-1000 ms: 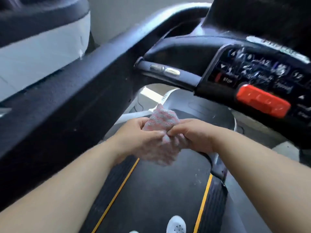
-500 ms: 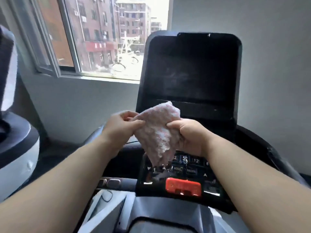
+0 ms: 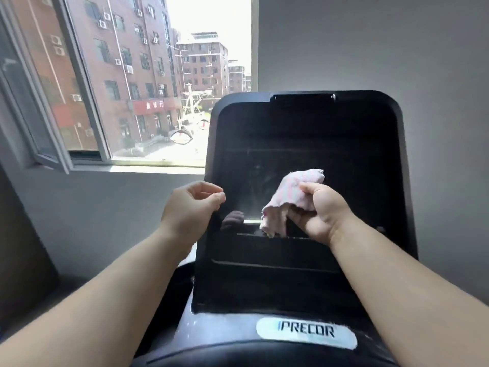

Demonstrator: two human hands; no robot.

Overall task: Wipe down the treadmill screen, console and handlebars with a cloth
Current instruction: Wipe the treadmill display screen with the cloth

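The treadmill's dark screen [image 3: 304, 139] stands upright in front of me, with smears on its glass. My right hand [image 3: 321, 215] grips a crumpled pink-and-white cloth [image 3: 292, 197] and holds it in front of the lower middle of the screen. My left hand [image 3: 191, 207] is at the screen's left edge, its fingers loosely curled, with nothing in it. Below the screen lies the console's top [image 3: 211, 327] with a white PRECOR label [image 3: 307, 331]. The buttons and the handlebars are out of view.
A grey wall [image 3: 436, 75] stands behind and to the right of the screen. An open window [image 3: 127, 80] at the left looks onto brick buildings, and its sill [image 3: 148, 168] runs just left of the screen.
My view has tilted up from the belt and buttons to the screen. My left hand has let go of the cloth and moved left. My right hand alone has raised the cloth to the screen.
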